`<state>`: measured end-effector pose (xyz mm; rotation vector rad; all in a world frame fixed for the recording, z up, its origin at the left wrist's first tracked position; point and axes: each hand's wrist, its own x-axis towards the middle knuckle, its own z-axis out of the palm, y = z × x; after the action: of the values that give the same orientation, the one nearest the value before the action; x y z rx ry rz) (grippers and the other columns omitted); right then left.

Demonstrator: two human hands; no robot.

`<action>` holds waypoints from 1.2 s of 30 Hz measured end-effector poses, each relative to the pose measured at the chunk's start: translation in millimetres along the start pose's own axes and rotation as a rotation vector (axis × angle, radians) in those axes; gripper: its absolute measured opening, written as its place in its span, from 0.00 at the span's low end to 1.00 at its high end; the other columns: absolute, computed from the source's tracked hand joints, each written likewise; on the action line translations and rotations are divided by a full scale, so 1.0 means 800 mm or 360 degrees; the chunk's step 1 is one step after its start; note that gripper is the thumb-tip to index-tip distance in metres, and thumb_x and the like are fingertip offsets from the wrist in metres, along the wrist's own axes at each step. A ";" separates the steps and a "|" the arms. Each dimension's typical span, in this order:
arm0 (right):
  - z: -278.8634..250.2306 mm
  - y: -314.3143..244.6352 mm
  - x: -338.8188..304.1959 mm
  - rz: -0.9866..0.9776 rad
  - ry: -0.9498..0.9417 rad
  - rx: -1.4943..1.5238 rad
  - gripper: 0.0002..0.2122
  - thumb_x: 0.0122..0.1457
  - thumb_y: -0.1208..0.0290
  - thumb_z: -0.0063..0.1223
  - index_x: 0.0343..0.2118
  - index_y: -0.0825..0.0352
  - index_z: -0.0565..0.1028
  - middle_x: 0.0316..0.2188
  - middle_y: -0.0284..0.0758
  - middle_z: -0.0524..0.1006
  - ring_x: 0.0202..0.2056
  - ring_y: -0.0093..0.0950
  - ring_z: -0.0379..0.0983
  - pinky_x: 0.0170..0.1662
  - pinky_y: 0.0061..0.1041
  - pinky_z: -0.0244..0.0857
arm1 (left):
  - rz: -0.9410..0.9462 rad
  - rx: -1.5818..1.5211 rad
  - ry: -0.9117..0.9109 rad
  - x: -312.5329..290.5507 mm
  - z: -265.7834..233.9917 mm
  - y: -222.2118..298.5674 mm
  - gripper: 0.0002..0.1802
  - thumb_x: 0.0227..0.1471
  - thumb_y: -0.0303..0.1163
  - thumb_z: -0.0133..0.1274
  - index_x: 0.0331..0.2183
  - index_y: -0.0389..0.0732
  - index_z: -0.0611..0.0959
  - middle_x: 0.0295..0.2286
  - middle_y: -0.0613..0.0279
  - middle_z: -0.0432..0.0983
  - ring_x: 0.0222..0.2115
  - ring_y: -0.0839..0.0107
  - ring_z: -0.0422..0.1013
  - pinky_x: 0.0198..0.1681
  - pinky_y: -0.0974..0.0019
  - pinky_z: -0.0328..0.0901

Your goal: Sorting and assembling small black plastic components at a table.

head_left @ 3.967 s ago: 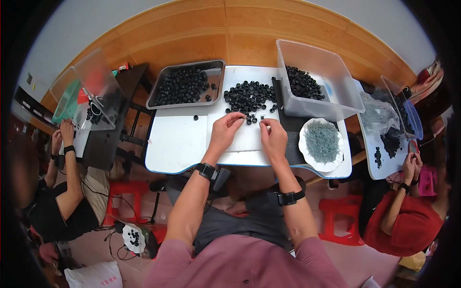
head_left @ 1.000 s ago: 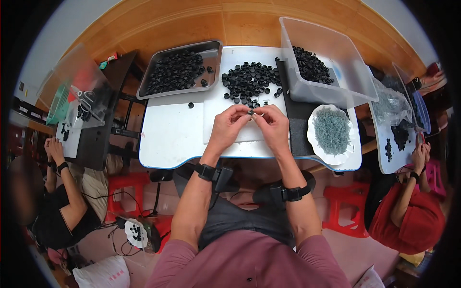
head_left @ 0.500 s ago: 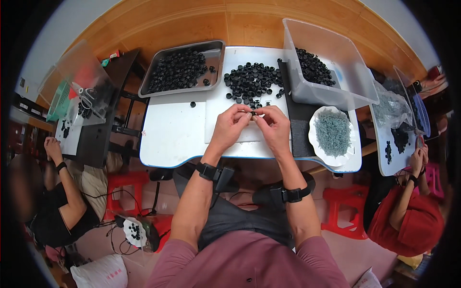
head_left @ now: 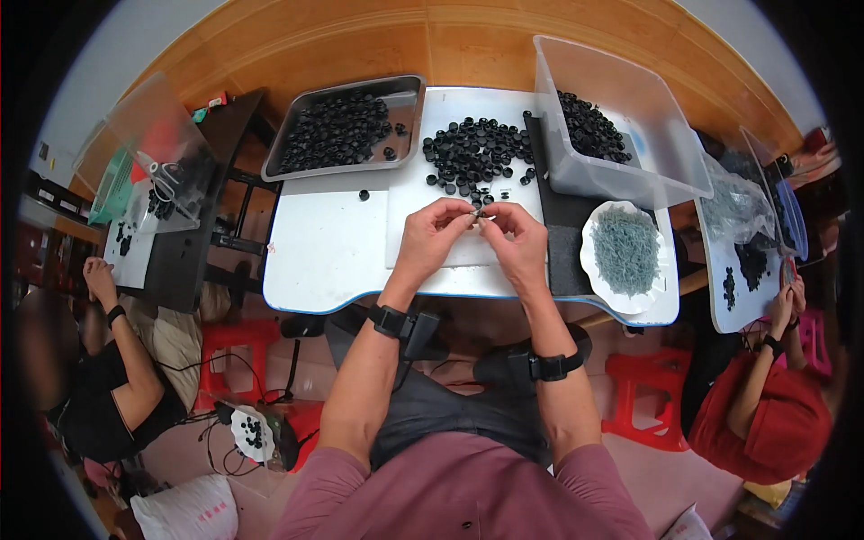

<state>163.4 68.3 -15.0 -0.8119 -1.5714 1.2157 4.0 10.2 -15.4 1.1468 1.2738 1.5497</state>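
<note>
My left hand (head_left: pixel 427 239) and my right hand (head_left: pixel 517 239) meet over the white table (head_left: pixel 328 243), their thumbs and forefingers pinched together. Between the fingertips is a small dark piece (head_left: pixel 477 214), mostly covered, so its exact shape does not show. Just beyond my fingers lies a loose pile of small black round caps (head_left: pixel 477 148), a few of them close to my knuckles. To the right of my right hand, a white scalloped plate (head_left: pixel 590 263) holds a heap of thin grey-green pieces (head_left: pixel 624 247), too fine to make out singly.
A metal tray (head_left: pixel 412 126) of black caps stands at the back left, a translucent plastic bin (head_left: pixel 661 148) with more at the back right. One stray cap (head_left: pixel 364 195) lies left. Beside the plate is a dark mat (head_left: pixel 567 247). Two people work at side tables.
Both hands remain pinched together at nearly the same place, with the fingers shifting slightly around the small piece. The table and its containers appear a few pixels further right.
</note>
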 end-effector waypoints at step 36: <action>-0.012 0.002 0.005 0.0214 -0.0058 0.0280 0.07 0.59 0.80 0.62 0.41 0.74 0.81 0.31 0.30 0.82 0.30 0.16 0.76 0.34 0.16 0.69 | 0.0084 0.0422 0.0045 -0.003 0.007 0.011 0.11 0.58 0.27 0.61 0.43 0.34 0.86 0.33 0.62 0.84 0.34 0.79 0.77 0.40 0.73 0.72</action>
<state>171.1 75.1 -14.8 -0.7948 -1.4334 1.4511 9.8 8.0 -6.3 1.3369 1.5126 1.4702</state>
